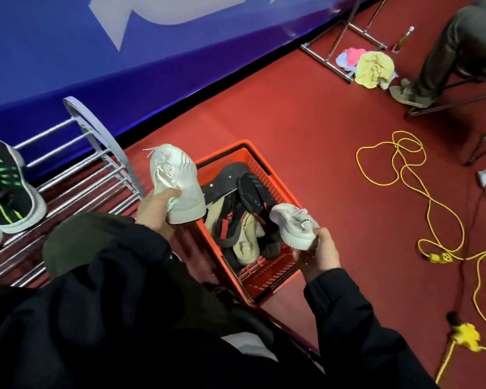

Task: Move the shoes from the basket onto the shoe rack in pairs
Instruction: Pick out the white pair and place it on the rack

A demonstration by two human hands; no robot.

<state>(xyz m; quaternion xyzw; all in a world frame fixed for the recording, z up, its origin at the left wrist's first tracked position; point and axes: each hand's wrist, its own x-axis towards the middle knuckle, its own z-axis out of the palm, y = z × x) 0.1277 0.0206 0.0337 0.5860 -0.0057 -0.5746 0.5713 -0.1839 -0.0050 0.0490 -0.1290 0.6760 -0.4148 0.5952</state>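
I hold one white shoe in each hand, both lifted clear above the orange basket (260,282). My left hand (156,211) has its fingers closed around the heel end of the left white shoe (176,182), which stands nearly upright, toe and laces pointing away from me. My right hand (319,255) pinches the right white shoe (293,227) at its sole edge, long axis lying roughly level and pointing toward the basket's middle.

The shoe rack (96,178) lies to my left, just beside the basket; the left hand is the nearer one, so I judge the left shoe goes down first, near the rack's right end. That end is bare; a black and green sneaker (3,189) occupies the rack's left part.

Materials: both white shoes are soft knit with pale moulded soles. The rack is smooth metal rails with gaps between, so soles should bridge several rails. The basket is slotted rigid plastic, with dark and beige shoes (243,217) piled inside
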